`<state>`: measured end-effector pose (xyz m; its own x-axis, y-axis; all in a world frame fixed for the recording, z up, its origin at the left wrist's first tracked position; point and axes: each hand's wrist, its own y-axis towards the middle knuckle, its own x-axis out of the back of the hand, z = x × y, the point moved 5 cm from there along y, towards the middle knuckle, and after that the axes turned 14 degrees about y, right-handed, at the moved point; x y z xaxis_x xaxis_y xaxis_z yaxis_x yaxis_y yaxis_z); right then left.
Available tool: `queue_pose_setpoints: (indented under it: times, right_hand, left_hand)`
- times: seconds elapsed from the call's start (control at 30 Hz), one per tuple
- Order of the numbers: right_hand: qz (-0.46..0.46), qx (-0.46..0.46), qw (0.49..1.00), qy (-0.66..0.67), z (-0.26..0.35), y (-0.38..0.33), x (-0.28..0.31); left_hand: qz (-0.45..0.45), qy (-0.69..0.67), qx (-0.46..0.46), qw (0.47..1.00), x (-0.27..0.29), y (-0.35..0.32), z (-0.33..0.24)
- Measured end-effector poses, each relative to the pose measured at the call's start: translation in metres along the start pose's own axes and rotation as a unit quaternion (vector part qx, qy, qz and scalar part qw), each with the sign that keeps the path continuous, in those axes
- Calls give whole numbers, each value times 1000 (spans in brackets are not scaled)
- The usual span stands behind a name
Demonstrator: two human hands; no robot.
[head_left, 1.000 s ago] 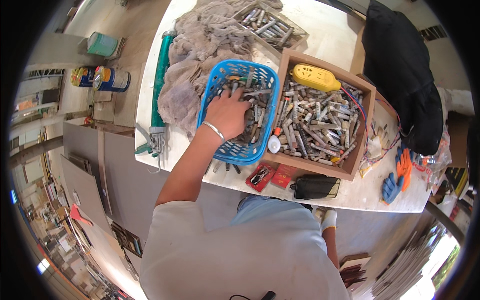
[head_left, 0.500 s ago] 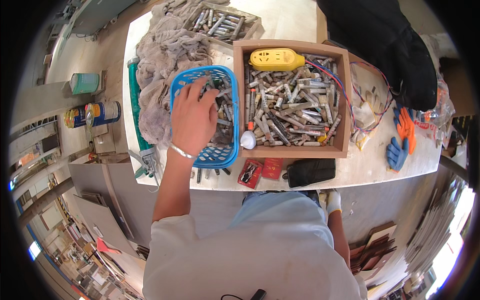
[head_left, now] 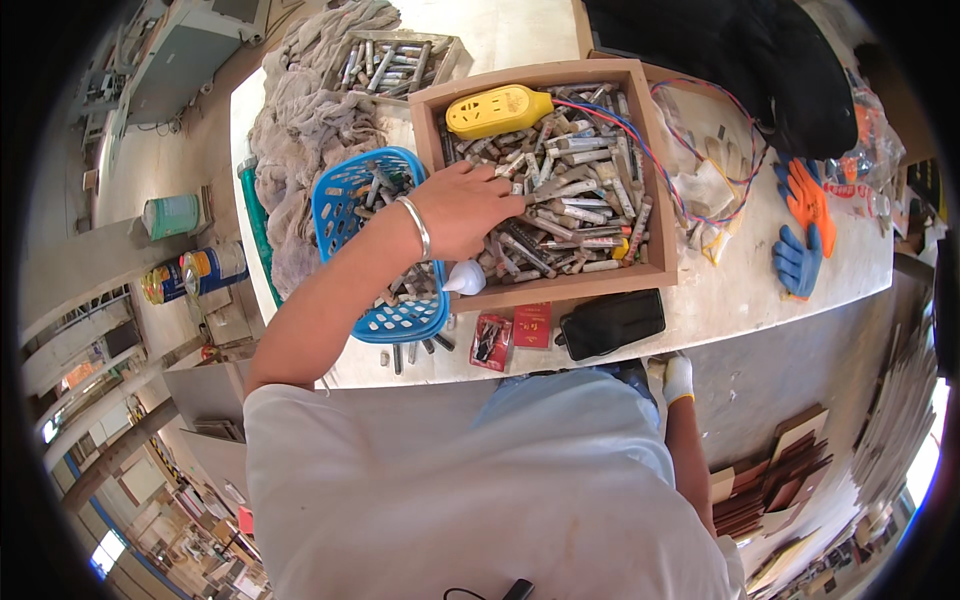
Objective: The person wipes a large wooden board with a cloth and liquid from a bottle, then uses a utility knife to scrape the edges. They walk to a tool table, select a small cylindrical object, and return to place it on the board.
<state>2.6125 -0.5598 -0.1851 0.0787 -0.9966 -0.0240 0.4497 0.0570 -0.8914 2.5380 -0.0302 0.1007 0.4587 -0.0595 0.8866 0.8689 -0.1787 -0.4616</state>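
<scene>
My left hand (head_left: 466, 207), a silver bracelet at its wrist, reaches over the left part of a brown wooden box (head_left: 660, 215). The box holds a heap of short, worn sticks with labels (head_left: 580, 205). The fingers look spread and bend down onto the sticks; their tips are partly hidden. Under my left forearm stands a blue plastic basket (head_left: 337, 205) with more sticks inside. A small white bulb-shaped bottle (head_left: 466, 279) leans at the box's near left corner. My right hand (head_left: 678, 380), in a white glove, hangs below the table's front edge, its fingers mostly out of sight.
A yellow power strip (head_left: 498, 110) with red and blue wires lies on the box. Grey rags (head_left: 285, 150), a green caulking gun (head_left: 254, 210) and a tray of sticks (head_left: 395, 65) are at the left. A phone (head_left: 612, 324), red packets (head_left: 532, 325) and orange-blue gloves (head_left: 808, 205) lie about.
My left hand has gone from inside the blue basket rightward to the sticks in the wooden box. The view has shifted and turned slightly. My right hand stays low by the table edge.
</scene>
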Motion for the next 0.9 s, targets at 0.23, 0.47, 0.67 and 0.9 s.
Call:
queue_pose_setpoints:
  times: [0.23, 0.47, 0.67, 0.9]
  right_hand:
    - [10, 33, 994, -106, -45, 24, 57]
    - [-5, -22, 999, -33, -31, 11, 31]
    - [0, -4, 998, 66, -26, 19, 30]
    - [13, -43, 992, 116, -53, 30, 47]
  left_hand:
    - [-79, 33, -67, 994, 9, 4, -12]
    - [-64, 6, -62, 996, -5, 6, -10]
    - [-55, 63, -55, 995, 1, 10, -16]
    - [-105, 33, -45, 993, -2, 13, -12]
